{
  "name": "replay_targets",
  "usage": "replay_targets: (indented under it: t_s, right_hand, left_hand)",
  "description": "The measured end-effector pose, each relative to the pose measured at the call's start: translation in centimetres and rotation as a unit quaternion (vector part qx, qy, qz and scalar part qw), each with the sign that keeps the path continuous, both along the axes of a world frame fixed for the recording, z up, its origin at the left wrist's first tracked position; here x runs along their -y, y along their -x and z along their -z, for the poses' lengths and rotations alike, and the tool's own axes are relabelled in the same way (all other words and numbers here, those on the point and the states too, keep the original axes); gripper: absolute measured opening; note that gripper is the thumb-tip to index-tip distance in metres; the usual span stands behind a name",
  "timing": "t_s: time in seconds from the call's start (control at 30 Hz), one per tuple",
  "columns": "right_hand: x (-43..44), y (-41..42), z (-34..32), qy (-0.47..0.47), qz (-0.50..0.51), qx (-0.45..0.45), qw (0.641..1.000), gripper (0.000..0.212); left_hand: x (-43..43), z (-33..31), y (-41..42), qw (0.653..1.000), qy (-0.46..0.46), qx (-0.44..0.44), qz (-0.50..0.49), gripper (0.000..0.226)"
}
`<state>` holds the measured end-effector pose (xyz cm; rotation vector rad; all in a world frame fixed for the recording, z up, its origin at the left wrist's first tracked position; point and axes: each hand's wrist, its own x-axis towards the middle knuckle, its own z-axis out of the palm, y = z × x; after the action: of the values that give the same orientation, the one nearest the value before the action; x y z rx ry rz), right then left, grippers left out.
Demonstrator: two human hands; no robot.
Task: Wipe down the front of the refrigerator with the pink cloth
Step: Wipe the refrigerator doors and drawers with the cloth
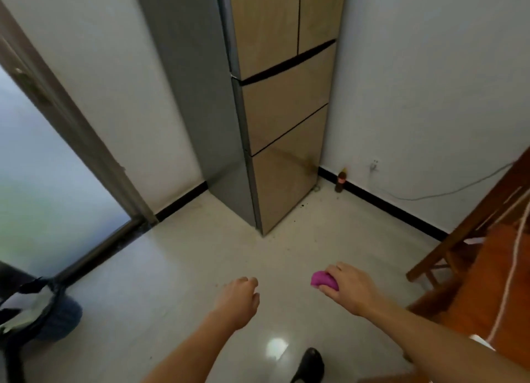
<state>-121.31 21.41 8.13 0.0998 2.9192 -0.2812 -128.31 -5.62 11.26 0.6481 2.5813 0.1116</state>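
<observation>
The refrigerator [282,118] stands in the room's corner, tall, with a gold-brown front split into two upper doors and lower drawers, and a grey side. It is some way ahead of me across the floor. My right hand [348,289] is held low over the floor, closed around the bunched pink cloth [324,279], which sticks out to the left of the fingers. Left of it hangs my left hand [239,299], fingers loosely curled and holding nothing. Neither hand touches the refrigerator.
A brown bottle [341,180] stands by the wall right of the refrigerator, near a wall socket with a cable [430,194]. Wooden furniture [487,253] fills the right side. A glass door [48,181] is at left, a dark bin [43,311] lower left. My shoe [311,364] shows below.
</observation>
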Motion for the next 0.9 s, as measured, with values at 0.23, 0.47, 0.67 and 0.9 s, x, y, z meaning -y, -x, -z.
replay_targets:
  t_s: [0.23, 0.47, 0.67, 0.9]
  right_hand:
    - [-9.0, 13.0, -3.1, 0.007, 0.049, -0.040, 0.998, 0.049]
    - [-16.4, 24.3, -7.0, 0.017, 0.078, -0.085, 0.993, 0.049]
    - [-23.5, 36.0, -11.1, -0.051, 0.117, -0.189, 0.974, 0.076]
    - [-30.8, 47.5, -18.2, -0.056, 0.117, -0.302, 0.944, 0.069]
  left_hand:
    - [-9.8, -3.4, 14.3, 0.998, -0.024, -0.039, 0.049, 0.035]
    - [-18.9, -6.5, 27.6, 0.989, -0.038, -0.085, 0.112, 0.024]
    - [-27.4, -10.9, 40.3, 0.968, -0.087, -0.163, 0.170, 0.025]
    - [-36.2, -18.6, 51.8, 0.941, -0.136, -0.241, 0.196, 0.020]
